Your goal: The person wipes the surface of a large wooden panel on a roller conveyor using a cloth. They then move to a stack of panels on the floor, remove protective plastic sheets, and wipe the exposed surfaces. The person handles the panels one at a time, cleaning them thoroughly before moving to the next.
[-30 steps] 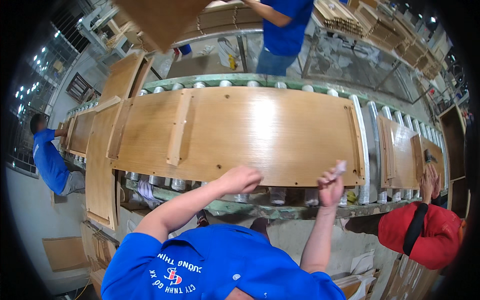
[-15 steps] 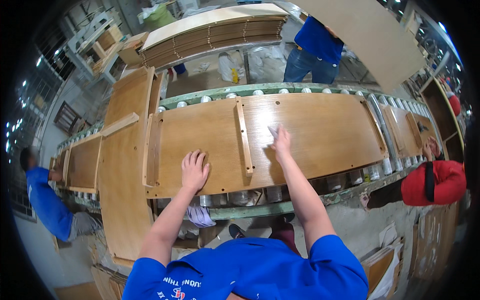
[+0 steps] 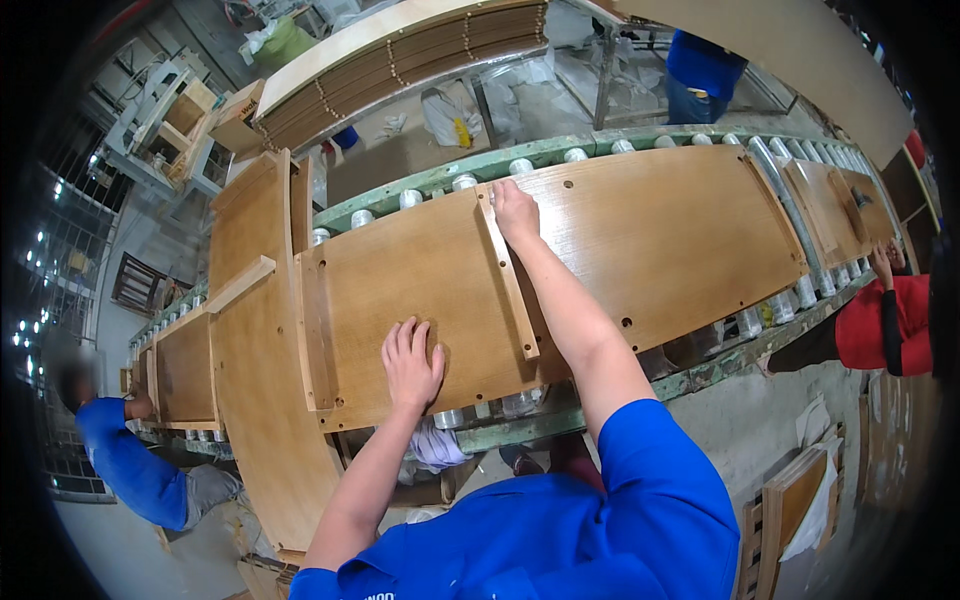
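Note:
A long brown wooden panel [image 3: 660,240] lies across the rollers in front of me. A narrow wooden strip [image 3: 514,290] stands across it, and a second strip [image 3: 312,335] runs along its left end. My left hand [image 3: 412,368] rests on the panel near its front edge, fingers spread, holding nothing. At the far end of the middle strip is my right hand [image 3: 516,212], its fingers closed. Whatever it grips is mostly hidden; only a small pale bit shows by the fingertips. Small dark holes dot the panel.
A green-framed roller conveyor [image 3: 560,150] carries the panels. Another large panel [image 3: 265,370] lies crosswise at the left. Stacked boards [image 3: 400,60] stand beyond. A co-worker in blue [image 3: 135,455] is at far left, one in red [image 3: 880,330] at right, another in blue [image 3: 700,70] behind.
My right hand has moved away and to the left, from the bare panel to the strip's far end. My left hand stays flat on the panel. The whole view has shifted and tilted.

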Demonstrator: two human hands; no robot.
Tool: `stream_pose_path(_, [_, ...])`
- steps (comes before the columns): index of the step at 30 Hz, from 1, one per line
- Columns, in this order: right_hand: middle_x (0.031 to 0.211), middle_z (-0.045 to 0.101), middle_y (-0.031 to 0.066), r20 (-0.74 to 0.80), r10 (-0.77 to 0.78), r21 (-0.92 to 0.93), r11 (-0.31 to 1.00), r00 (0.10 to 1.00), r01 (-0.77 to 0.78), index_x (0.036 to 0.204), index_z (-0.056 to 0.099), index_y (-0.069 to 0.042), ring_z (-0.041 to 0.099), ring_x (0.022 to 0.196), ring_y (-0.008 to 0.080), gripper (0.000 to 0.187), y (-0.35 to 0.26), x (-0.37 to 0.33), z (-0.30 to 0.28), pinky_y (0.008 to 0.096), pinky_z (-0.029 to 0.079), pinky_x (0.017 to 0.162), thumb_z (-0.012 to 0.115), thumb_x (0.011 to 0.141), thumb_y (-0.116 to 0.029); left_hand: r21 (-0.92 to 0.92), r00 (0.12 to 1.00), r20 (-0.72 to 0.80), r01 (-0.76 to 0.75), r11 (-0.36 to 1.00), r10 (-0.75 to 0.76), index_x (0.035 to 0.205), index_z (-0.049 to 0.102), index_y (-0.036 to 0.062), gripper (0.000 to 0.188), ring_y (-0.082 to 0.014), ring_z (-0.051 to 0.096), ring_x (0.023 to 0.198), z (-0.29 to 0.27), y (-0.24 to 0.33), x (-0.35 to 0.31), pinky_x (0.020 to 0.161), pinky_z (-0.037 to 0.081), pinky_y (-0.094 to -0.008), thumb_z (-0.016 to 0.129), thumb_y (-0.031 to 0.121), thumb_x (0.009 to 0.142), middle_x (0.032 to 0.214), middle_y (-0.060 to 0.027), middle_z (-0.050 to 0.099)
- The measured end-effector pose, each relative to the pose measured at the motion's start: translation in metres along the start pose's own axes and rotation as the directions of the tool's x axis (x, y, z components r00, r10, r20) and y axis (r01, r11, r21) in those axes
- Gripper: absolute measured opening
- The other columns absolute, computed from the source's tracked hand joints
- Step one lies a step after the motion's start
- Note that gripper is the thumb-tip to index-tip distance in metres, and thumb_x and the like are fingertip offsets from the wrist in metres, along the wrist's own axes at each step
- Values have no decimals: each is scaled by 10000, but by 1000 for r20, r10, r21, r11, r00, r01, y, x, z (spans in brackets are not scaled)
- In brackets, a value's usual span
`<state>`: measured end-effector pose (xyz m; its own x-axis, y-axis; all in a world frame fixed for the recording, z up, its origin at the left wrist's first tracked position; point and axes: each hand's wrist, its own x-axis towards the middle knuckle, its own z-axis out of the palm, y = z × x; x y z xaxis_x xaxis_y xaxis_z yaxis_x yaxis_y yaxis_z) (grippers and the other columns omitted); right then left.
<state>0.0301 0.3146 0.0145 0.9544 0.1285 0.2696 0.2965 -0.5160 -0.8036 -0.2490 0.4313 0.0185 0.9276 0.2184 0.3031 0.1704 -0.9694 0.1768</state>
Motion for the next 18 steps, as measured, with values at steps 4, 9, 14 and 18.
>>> stream_pose_path(4, [719, 610, 213, 2, -120, -111, 987, 993, 119, 834, 542, -66, 588, 687, 418, 313, 11, -13, -17, 512, 458, 632, 426, 914, -346, -16, 1000, 26, 8, 1000, -7, 1165, 504, 72, 407, -340, 356, 1204, 2, 7, -1, 1021, 264, -465, 556, 256, 805, 1251, -132, 449])
stream_pose_path(9, [640, 590, 202, -6, -200, -108, 974, 980, 198, 771, 521, -60, 588, 611, 398, 275, 16, -67, -44, 490, 470, 558, 468, 905, -295, 8, 1000, 23, -5, 1000, 4, 1176, 498, 72, 407, -332, 349, 1212, 7, 5, -1, 1026, 254, -465, 543, 258, 817, 1260, -131, 440])
stream_pose_path(14, [637, 586, 165, 37, -203, -63, 977, 979, 205, 739, 497, -57, 586, 596, 361, 250, 14, -141, -78, 456, 464, 535, 483, 903, -245, 34, 999, 32, -11, 999, 10, 1192, 488, 76, 408, -324, 340, 1220, 8, 1, -5, 1030, 247, -458, 529, 262, 831, 1269, -129, 429])
stream_pose_path(18, [639, 572, 157, 21, -202, -21, 979, 979, 202, 740, 497, -56, 576, 600, 356, 241, 18, -193, -106, 447, 453, 534, 483, 905, -232, 43, 999, 26, -41, 998, 40, 1200, 484, 77, 403, -326, 341, 1221, 13, 5, -4, 1033, 245, -452, 520, 258, 841, 1274, -133, 427])
